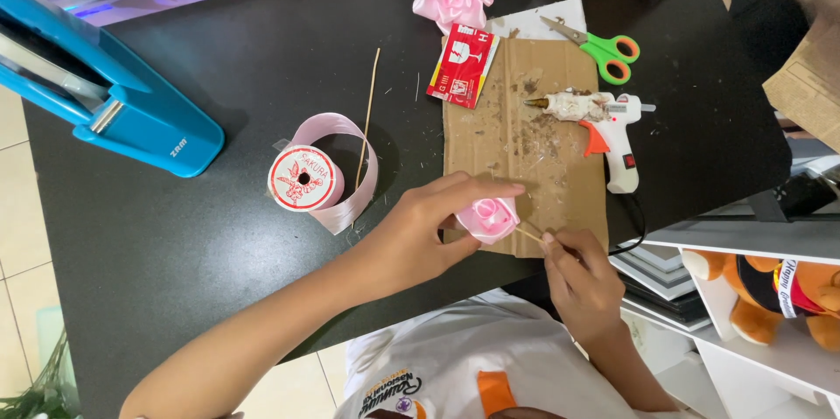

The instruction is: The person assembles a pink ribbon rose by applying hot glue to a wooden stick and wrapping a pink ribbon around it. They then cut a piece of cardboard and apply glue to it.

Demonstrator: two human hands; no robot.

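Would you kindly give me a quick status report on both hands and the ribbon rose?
Left hand pinching small pink ribbon rose. Right hand gripping its thin wooden stick. Both over cardboard sheet; glue gun beyond, nothing blocking.

The left hand [411, 231] wraps its fingers [490, 187] around a small pink ribbon rose [488, 218], while the right hand [582, 279] pinches its thin wooden stick [528, 233] (at four o'clock from the rose). A white glue gun [608, 126] lies at one o'clock on brown cardboard [516, 113], on the black desk [219, 52].
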